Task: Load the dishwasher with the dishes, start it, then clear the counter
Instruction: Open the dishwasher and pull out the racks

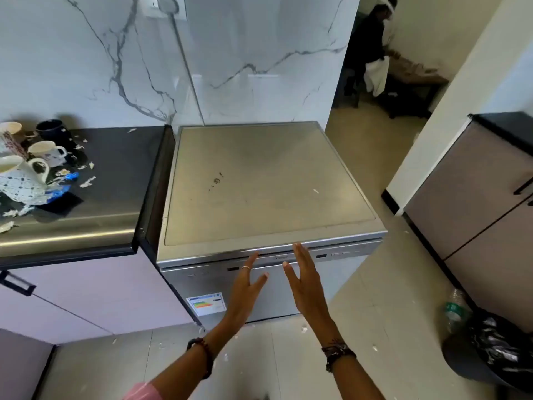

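A silver freestanding dishwasher (259,183) stands in the middle with its door closed. Both my hands reach toward the top edge of the door, fingers straight and spread. My left hand (245,290) is just below the control strip; my right hand (305,281) has its fingertips at the door's upper rim. Neither hand holds anything. Several mugs stand at the far left of the dark counter (115,174): a patterned white mug (20,180), a small white mug (47,151) and a dark mug (53,129).
Paper scraps and blue wrappers (65,183) litter the counter around the mugs. A black bin with a liner (496,350) and a plastic bottle (455,310) stand on the floor at right, below a cabinet (467,203). A person stands in the far doorway (372,47).
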